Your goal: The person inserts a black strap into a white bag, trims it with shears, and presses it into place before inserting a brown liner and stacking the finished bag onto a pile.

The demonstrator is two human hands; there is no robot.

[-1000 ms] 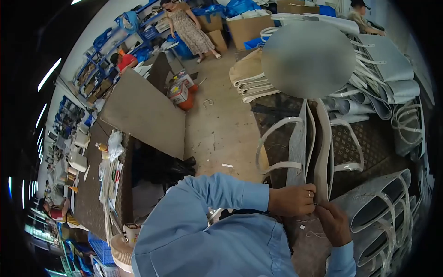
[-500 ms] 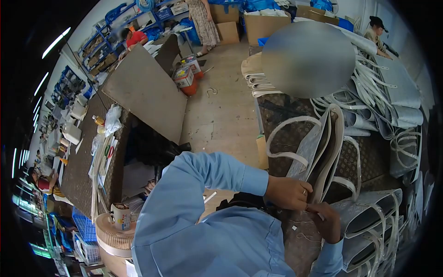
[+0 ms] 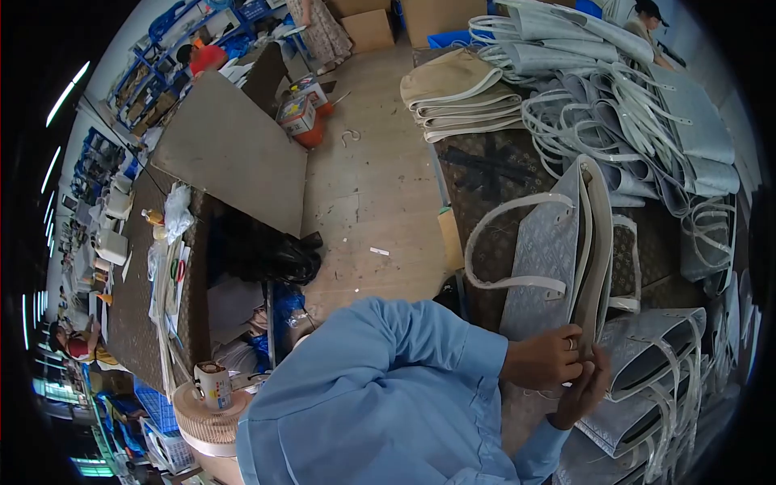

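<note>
A grey patterned tote bag (image 3: 540,267) with pale handles stands on the brown table, its layered open edges turned towards me. My left hand (image 3: 543,358) has its fingers closed at the bag's near end; a ring shows on one finger. Close beside it, my right hand (image 3: 584,392) is pinched on the same end. The fingers of the two hands nearly meet, and any small item between them is hidden. A pale strap handle (image 3: 517,279) loops out on the bag's left side, and part of a second handle shows on the right.
Several more grey bags (image 3: 655,347) are stacked to the right. Behind lie folded beige pieces (image 3: 465,93) and a heap of grey bags with white straps (image 3: 598,121). At left are a cup (image 3: 212,384) on a round fan (image 3: 206,420) and scissors (image 3: 178,269). Other people work farther off.
My hands have moved right and slightly down along with the bag, which now stands more upright. The view has shifted, revealing the beige pieces and strap heap behind.
</note>
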